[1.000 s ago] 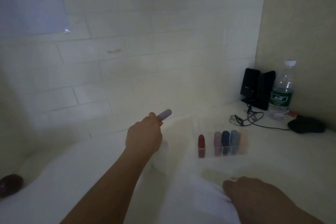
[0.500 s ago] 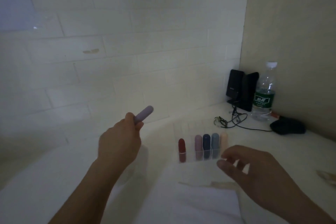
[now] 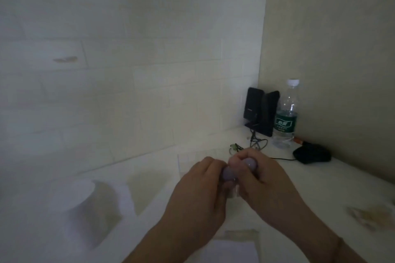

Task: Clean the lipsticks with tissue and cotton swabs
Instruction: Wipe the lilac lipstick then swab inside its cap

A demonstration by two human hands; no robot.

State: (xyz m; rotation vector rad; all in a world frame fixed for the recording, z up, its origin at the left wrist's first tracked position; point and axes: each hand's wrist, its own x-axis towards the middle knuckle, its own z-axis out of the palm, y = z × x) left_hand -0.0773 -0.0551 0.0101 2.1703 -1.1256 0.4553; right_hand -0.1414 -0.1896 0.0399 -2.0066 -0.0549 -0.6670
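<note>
We hold the lilac lipstick [image 3: 235, 170] between both hands, above the white table [image 3: 342, 179] and just in front of the wall; our left hand [image 3: 201, 196] curls its fingers round the lower end of the tube, our right hand [image 3: 267, 179] wraps the upper end, whose rounded cap shows between thumb and fingers; both grips are narrow and closed on the tube, knuckles nearly touching, no gap of tube to speak of between them. We judge the step in hand to be uncapping: the two hands sit as for pulling the cap off the base; whether it has begun to part we cannot tell, the picture being dim and soft. The next move calls for a straight pull along the tube with no twist sideways, then a free hand for the tissue [image 3: 233, 252], which lies at the near edge below our wrists. A clear rack is mostly hidden behind our hands; the other lipsticks do not show. Further out stand a white cup-like shape [image 3: 85, 209] to the left; in the far corner a water bottle [image 3: 287, 111], a black speaker [image 3: 261, 111], a cable and a dark mouse [image 3: 311, 153].
</note>
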